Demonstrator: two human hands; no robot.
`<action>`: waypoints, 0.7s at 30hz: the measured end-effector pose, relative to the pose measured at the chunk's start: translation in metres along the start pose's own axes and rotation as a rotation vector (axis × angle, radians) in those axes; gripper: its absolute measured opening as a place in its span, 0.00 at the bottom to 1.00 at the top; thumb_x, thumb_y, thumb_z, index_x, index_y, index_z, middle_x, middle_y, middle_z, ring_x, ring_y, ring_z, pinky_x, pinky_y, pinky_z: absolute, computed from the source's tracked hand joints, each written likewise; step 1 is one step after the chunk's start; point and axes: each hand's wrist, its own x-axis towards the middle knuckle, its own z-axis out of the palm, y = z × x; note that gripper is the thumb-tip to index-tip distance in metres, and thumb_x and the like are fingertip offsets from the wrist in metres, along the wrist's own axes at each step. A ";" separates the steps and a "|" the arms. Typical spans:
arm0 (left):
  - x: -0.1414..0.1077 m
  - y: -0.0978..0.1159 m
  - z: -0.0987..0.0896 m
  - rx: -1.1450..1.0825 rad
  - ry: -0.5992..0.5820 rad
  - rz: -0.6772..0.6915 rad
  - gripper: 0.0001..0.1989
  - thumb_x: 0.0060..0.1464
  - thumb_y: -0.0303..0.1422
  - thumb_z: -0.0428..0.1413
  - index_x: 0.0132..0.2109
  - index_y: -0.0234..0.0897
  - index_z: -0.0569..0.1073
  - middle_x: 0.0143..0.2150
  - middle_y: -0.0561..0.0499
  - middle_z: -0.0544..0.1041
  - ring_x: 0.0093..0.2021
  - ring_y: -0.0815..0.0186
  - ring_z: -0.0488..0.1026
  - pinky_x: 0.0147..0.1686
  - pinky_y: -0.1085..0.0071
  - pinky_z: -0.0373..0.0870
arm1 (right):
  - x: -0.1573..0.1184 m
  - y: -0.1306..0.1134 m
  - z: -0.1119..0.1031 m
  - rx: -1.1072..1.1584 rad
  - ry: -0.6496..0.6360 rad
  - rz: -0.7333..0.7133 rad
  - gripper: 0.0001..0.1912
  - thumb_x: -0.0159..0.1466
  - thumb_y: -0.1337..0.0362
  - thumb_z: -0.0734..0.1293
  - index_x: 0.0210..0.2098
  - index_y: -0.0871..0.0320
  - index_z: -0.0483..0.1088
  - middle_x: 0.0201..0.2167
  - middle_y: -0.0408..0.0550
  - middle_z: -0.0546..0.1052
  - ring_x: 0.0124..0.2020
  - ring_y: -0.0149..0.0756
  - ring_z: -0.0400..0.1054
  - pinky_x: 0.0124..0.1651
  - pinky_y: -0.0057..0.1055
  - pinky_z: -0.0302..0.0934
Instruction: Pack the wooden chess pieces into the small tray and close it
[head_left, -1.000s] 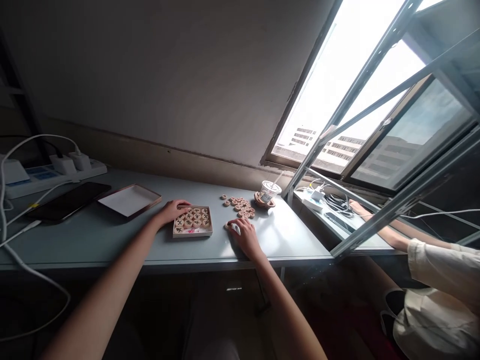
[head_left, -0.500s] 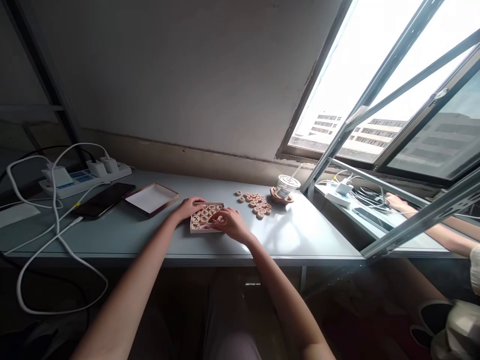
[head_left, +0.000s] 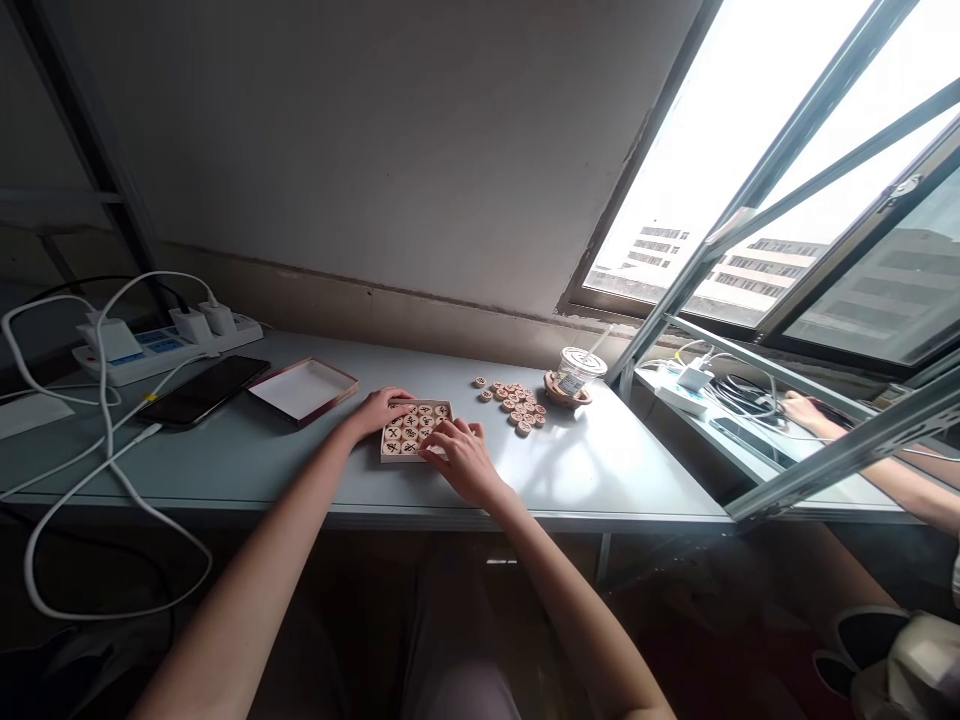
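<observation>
Rows of round wooden pieces (head_left: 409, 433) with dark characters lie in a shallow square box (head_left: 401, 459). At the box's upper left edge rests my left hand (head_left: 379, 411), its fingers reaching over the corner; what they grip, if anything, is unclear. My right hand (head_left: 463, 458) is over the box's right side, fingers bent down onto the pieces there and hiding some of them. Whether a piece is between those fingertips cannot be seen. More loose wooden pieces (head_left: 517, 405) lie in a cluster on the table to the right.
The open box lid (head_left: 304, 390) lies left of the box, beside a black phone (head_left: 206, 392), white cables and a power strip (head_left: 176, 350). A lidded plastic cup (head_left: 577, 372) stands in a brown holder. Another person's arm (head_left: 877, 462) reaches over the neighbouring desk.
My right hand has shifted slightly, its fingers now spread over the box's lower right part, and a piece in the bottom row shows more fully. My left hand stays at the box edge.
</observation>
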 end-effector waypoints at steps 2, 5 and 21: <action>0.000 0.000 0.000 0.011 -0.008 0.005 0.23 0.47 0.45 0.52 0.46 0.34 0.72 0.49 0.42 0.73 0.49 0.55 0.69 0.45 0.64 0.67 | 0.002 0.004 0.001 -0.033 0.026 0.007 0.16 0.67 0.54 0.55 0.36 0.52 0.70 0.41 0.45 0.72 0.43 0.36 0.60 0.46 0.35 0.46; 0.000 -0.001 -0.001 0.026 -0.012 0.017 0.23 0.47 0.45 0.52 0.45 0.34 0.72 0.50 0.42 0.72 0.50 0.55 0.68 0.47 0.65 0.66 | 0.008 0.028 0.001 -0.125 0.095 0.129 0.16 0.68 0.56 0.54 0.39 0.52 0.70 0.43 0.47 0.72 0.45 0.37 0.60 0.48 0.38 0.47; -0.002 0.001 0.000 -0.004 0.007 -0.020 0.22 0.46 0.46 0.52 0.44 0.36 0.73 0.48 0.43 0.73 0.49 0.55 0.69 0.45 0.66 0.67 | 0.007 0.102 0.002 -0.155 0.087 0.227 0.10 0.64 0.58 0.59 0.39 0.53 0.70 0.39 0.48 0.76 0.51 0.41 0.61 0.59 0.49 0.38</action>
